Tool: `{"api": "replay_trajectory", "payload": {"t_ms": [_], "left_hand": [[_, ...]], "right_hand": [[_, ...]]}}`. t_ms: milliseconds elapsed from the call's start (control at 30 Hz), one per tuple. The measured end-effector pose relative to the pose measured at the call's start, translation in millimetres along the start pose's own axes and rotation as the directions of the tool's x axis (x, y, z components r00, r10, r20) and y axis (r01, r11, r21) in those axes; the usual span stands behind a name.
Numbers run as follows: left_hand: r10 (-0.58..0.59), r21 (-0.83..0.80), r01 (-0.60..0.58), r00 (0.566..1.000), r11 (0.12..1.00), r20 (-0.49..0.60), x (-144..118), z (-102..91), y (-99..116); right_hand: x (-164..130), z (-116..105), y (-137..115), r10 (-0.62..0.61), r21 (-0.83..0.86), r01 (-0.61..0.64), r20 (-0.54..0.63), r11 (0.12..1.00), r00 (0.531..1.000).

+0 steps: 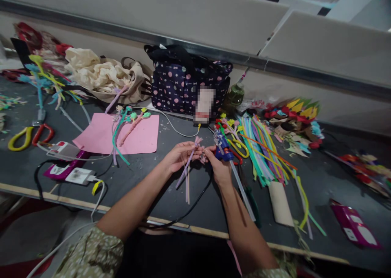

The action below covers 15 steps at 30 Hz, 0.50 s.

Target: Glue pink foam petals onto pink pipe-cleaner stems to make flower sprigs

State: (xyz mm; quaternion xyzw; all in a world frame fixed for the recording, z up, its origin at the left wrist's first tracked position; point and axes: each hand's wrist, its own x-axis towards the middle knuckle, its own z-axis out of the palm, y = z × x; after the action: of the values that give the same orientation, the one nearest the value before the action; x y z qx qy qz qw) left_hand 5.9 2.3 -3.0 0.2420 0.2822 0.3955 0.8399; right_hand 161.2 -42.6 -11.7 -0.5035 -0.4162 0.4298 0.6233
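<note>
Near the middle, my left hand [179,156] is closed around a small bundle of lilac and pale pink pipe cleaners [187,170], whose fluffy tops poke up above the fingers. Its long stems hang down over the table. My right hand [219,166] meets it fingertip to fingertip, pinching a small curled pinkish piece [203,156] against the bundle. Directly behind the right hand is a blue glue gun [222,146], with a long clear glue stick [242,192] jutting from its back beside my forearm. Whether the right hand touches the gun, I cannot tell.
Finished fuzzy stems lie on a pink sheet [143,137] at left, near scissors [42,134] and a power strip [61,170]. Colourful pipe cleaners [259,147] and a beige roll [280,204] are at right. A patterned bag [174,82] stands behind; a black cord [195,206] crosses in front.
</note>
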Motion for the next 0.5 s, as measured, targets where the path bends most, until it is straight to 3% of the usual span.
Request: {"api": "replay_trajectory", "payload": {"t_ms": [233,500], "left_hand": [[-0.069,0.067,0.067,0.997,0.996,0.037,3,-7.3,-1],[-0.201,0.184,0.191,0.979,0.964,0.034,1,-3.2,0]], "right_hand": [[4,-13,-6,-0.119,-0.141,0.112,-0.042,0.984,0.992],[3,-15,-21,-0.083,-0.133,0.083,0.001,0.988,0.997]]}}
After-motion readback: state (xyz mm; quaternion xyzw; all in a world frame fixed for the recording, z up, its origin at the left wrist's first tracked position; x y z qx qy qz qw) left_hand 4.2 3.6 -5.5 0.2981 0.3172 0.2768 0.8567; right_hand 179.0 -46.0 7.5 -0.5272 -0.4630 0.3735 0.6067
